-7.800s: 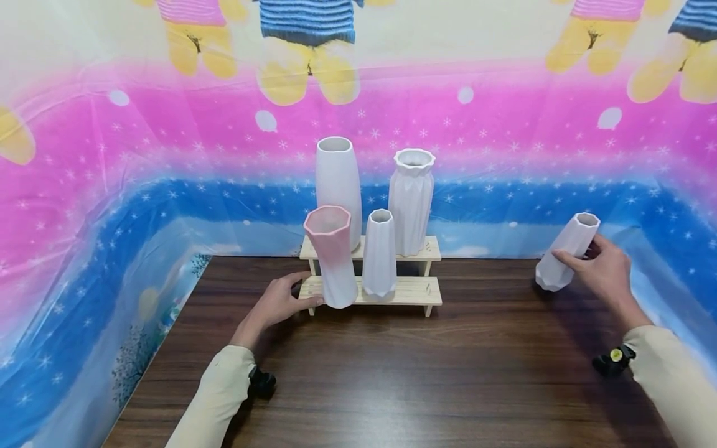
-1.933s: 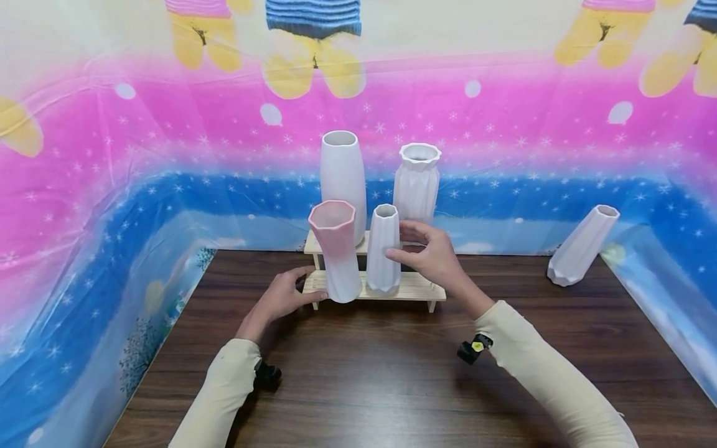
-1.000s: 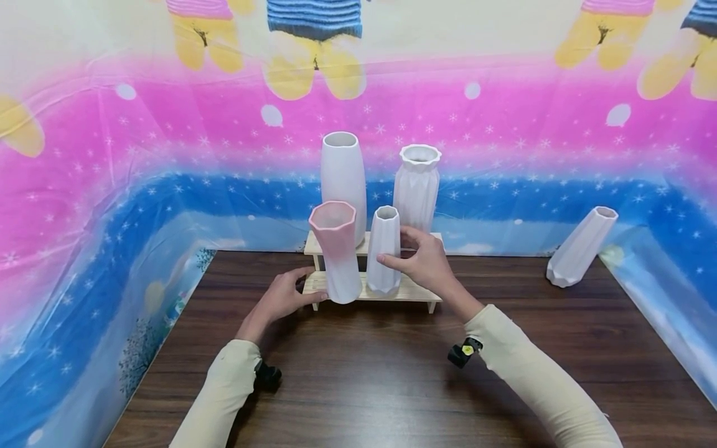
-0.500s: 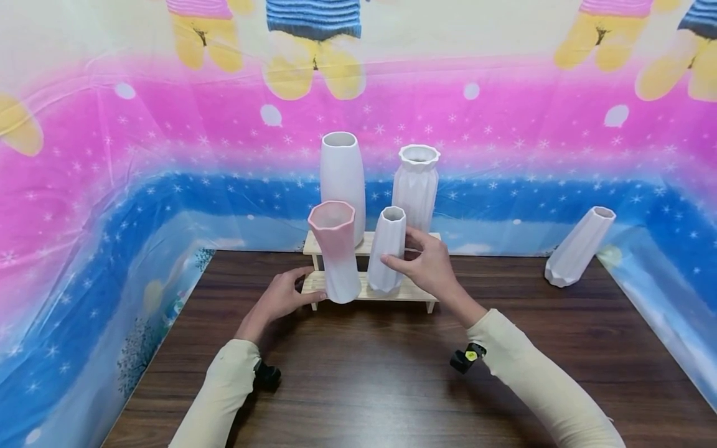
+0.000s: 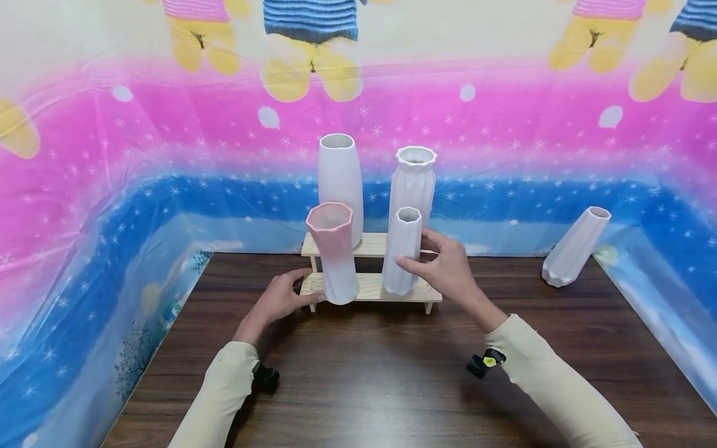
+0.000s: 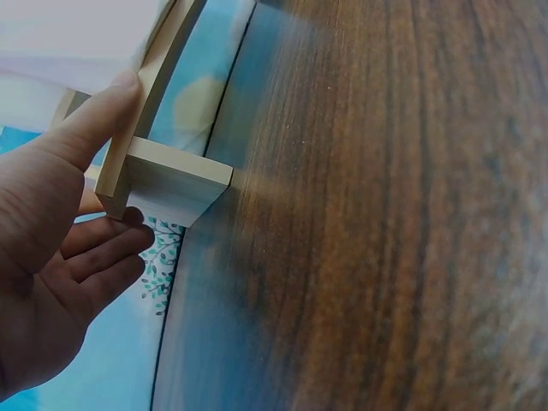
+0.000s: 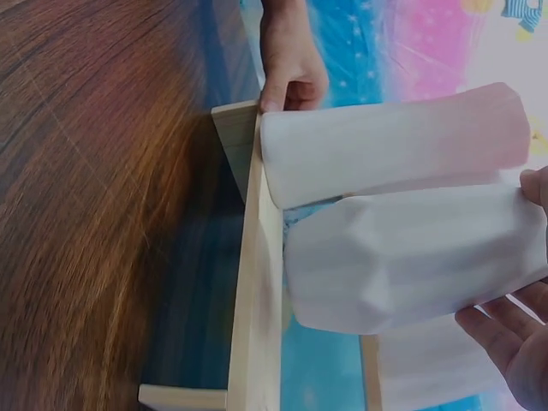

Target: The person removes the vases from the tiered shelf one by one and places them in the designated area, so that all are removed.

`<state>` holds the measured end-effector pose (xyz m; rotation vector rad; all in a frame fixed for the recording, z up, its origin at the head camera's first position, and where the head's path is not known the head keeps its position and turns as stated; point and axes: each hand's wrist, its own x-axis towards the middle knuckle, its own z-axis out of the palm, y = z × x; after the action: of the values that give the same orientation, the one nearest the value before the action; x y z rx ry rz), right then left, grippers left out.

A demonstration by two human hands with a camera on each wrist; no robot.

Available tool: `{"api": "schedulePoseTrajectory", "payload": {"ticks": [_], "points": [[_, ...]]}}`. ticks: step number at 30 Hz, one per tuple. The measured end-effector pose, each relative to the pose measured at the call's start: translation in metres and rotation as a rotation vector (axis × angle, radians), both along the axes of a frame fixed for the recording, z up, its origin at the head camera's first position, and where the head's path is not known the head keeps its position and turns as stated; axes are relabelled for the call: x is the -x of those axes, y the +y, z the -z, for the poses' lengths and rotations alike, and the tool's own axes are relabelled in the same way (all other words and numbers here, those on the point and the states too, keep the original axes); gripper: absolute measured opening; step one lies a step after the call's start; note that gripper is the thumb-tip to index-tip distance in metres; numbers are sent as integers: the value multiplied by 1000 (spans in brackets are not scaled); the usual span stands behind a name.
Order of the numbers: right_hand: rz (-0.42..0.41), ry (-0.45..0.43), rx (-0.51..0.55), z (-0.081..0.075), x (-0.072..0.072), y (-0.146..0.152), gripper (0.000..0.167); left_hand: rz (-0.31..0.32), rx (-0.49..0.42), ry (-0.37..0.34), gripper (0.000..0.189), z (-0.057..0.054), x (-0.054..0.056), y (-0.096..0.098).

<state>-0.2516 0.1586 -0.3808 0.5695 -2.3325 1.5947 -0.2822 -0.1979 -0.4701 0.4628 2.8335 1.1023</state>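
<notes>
My right hand (image 5: pixel 447 266) grips a slim white faceted vase (image 5: pixel 402 274), thumb in front and fingers behind. This vase is upright over the right part of the lower step of a pale wooden two-step stand (image 5: pixel 370 287); in the right wrist view its base is right by the board. My left hand (image 5: pixel 282 295) pinches the left end of that lower step, with the thumb (image 6: pixel 107 111) on top and fingers underneath. A pink-to-white vase (image 5: pixel 336 255) stands at the step's left. Behind, on the upper step, are a tall smooth white vase (image 5: pixel 340 186) and a frilled-rim white vase (image 5: pixel 413 186).
Another white faceted vase (image 5: pixel 576 247) stands apart on the dark wooden table (image 5: pixel 358 373), toward the right back. A patterned cloth backdrop (image 5: pixel 224 137) rises behind the table and along its sides.
My right hand let go of the vase at the far right and took hold of the slim vase on the lower step. That vase has shifted right, away from the pink one. My left hand stayed put.
</notes>
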Motion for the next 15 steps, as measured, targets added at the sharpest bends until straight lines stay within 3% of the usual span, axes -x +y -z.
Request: {"api": "schedulePoseTrajectory", "payload": {"ticks": [7, 15], "points": [[30, 46, -8, -1, -3, 14, 63, -5, 6, 5, 90, 0, 1, -1], [107, 27, -45, 1, -6, 30, 65, 3, 4, 3, 89, 1, 0, 0]]}}
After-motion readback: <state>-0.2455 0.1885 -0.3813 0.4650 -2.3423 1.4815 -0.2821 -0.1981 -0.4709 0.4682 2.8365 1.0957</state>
